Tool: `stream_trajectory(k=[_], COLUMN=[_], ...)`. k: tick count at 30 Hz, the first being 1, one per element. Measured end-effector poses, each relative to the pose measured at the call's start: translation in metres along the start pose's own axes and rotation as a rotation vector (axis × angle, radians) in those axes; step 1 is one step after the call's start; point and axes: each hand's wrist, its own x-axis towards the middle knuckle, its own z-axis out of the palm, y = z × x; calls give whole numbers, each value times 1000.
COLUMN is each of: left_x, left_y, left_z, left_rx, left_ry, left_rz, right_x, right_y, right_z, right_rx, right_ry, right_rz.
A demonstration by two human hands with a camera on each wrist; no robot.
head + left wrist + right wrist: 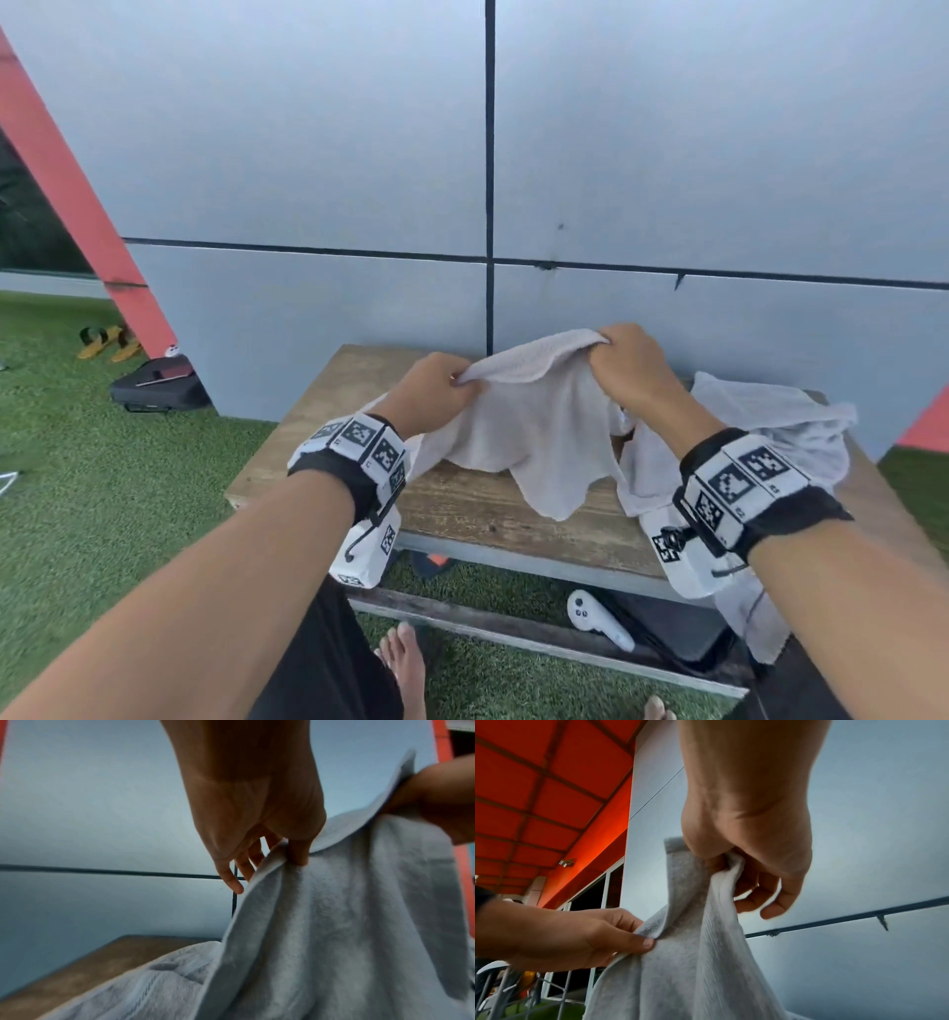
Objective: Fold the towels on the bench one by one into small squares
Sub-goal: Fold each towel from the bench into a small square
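Centrally in the head view: pale towel (524, 411), raised above the wooden bench (462, 498), top edge stretched between two hands, lower part draping onto the bench top. Left hand (429, 393) pinches the edge between thumb and fingers; right hand (629, 365), slightly higher, grips the other end. Right of frame: further towels (780, 416), crumpled on the bench. Lower centre: white controller (598, 619) beneath the bench.

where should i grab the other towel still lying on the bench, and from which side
Take the crumpled towel by its far right edge, coming in from the right with the right hand. That edge lies exposed on the bench; its left part is tucked behind the held towel and right wrist.
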Motion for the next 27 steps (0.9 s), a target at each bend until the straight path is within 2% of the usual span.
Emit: stream_trajectory(k=[3,5,8,10,12,14,17,22,24,27], left_x=[-2,-1,6,12,16,19,25,31,34,41], left_y=[12,23,36,39,37,29,6,-29,-34,-17], left_z=[2,5,12,19,23,24,24,21,21,20], left_rx=[-35,-52,-71,-52,-15,10,20,180,165,92], left_ry=[40,16,-77,-157,-195,-168,-135,-131,-145,-204], left_rz=[31,62,124,170,190,194,103,-117,-163,-77], right_x=[-3,-12,-23,-22,-19,-16,-6,20,26,27], right_y=[7,5,-6,-5,-2,3,11,32,42,46], right_z=[-5,-2,13,28,38,42,40,33,33,42], right_rx=[-114,-153,-58,-37,-181,-342,-326,-261,-236,-150], right_ry=[-141,-268,-396,-366,-284,-234,-141,36,-2,-226], right_rz=[64,10,-90,-128,-189,-214,-173,-29,-14,-75])
